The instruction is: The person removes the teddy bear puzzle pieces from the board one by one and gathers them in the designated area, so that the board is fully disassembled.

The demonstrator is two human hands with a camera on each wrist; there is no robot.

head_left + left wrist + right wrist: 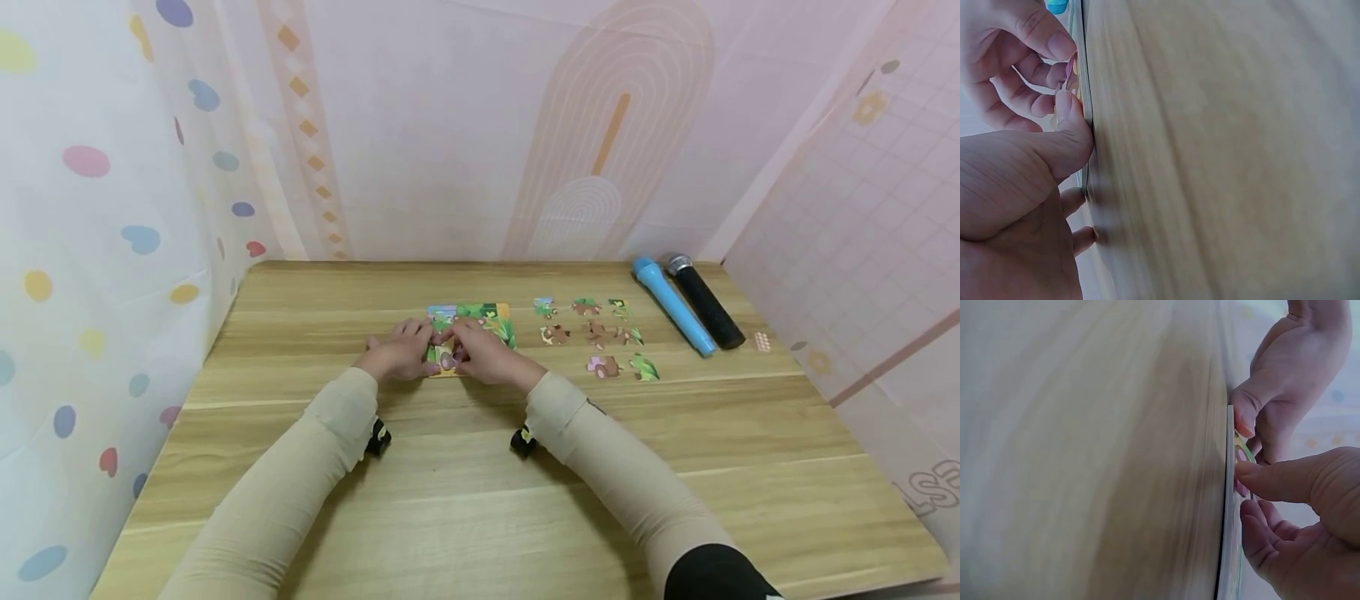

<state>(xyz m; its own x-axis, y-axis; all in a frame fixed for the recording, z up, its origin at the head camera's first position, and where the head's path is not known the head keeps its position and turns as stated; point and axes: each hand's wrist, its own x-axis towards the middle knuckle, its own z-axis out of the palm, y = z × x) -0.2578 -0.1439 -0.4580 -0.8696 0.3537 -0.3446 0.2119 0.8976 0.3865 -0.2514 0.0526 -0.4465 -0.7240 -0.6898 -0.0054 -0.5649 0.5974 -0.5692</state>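
A colourful jigsaw puzzle in a flat board (491, 310) lies on the table between both hands. My left hand (405, 348) rests over its left side; in the left wrist view the thumb (1066, 112) presses near the front edge, while other fingertips reach down past the board. My right hand (491, 352) pinches a small pink-and-brown puzzle piece (1070, 67) between thumb and fingers, tilted up at the board's surface. The hands hide much of the picture. Several loose puzzle pieces (555, 334) lie to the right of the board.
A blue microphone (673, 306) and a black microphone (705, 302) lie at the back right of the wooden table (450, 517). Beside them is a small pink-dotted patch (762, 342). Patterned curtains (420, 133) hang behind and at both sides.
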